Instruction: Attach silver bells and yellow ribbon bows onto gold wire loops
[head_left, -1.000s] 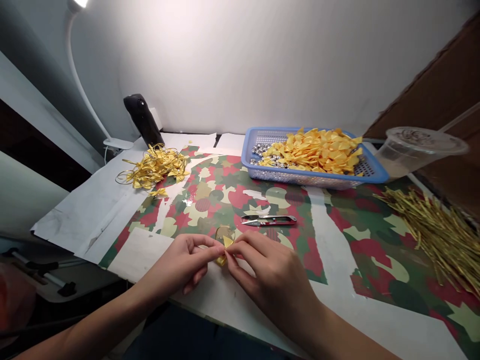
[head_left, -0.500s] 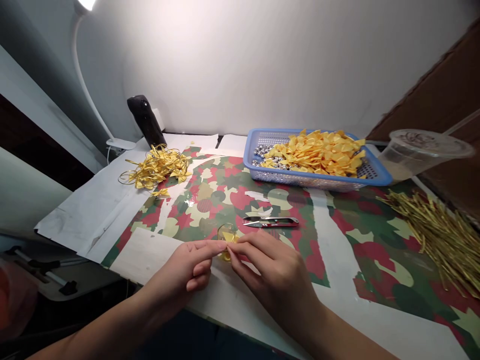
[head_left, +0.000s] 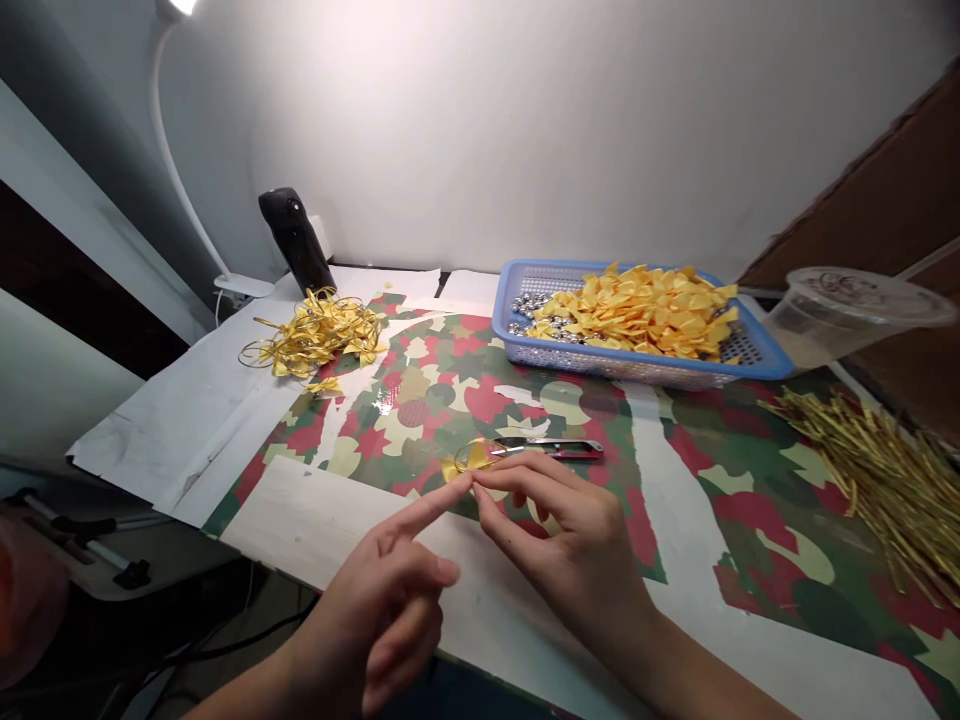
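Note:
My right hand point(head_left: 574, 535) pinches a small yellow ribbon bow with a thin gold wire loop point(head_left: 474, 456) between thumb and fingertips, just above the table's near part. The extended index fingertip of my left hand point(head_left: 397, 585) touches the pinch point. Its thumb stands apart from it and the other fingers are loosely curled, holding nothing. The exact spot under the fingertips is hidden. Behind my right fingers lie thread snips point(head_left: 577, 449) with a red and dark handle. A heap of gold-wired yellow bows point(head_left: 326, 330) sits at the left.
A blue basket point(head_left: 645, 363) holds yellow ribbon pieces point(head_left: 652, 310) and silver bells point(head_left: 529, 305). Gold wire strips point(head_left: 892, 480) lie at the right beside a lidded plastic cup point(head_left: 847, 315). A white lamp point(head_left: 174, 165) and a black device point(head_left: 296, 240) stand at the back left.
My left thumb has come away from the bow, leaving just the index finger touching. The bow and my right hand have shifted slightly right and up, and the wire loop has tilted.

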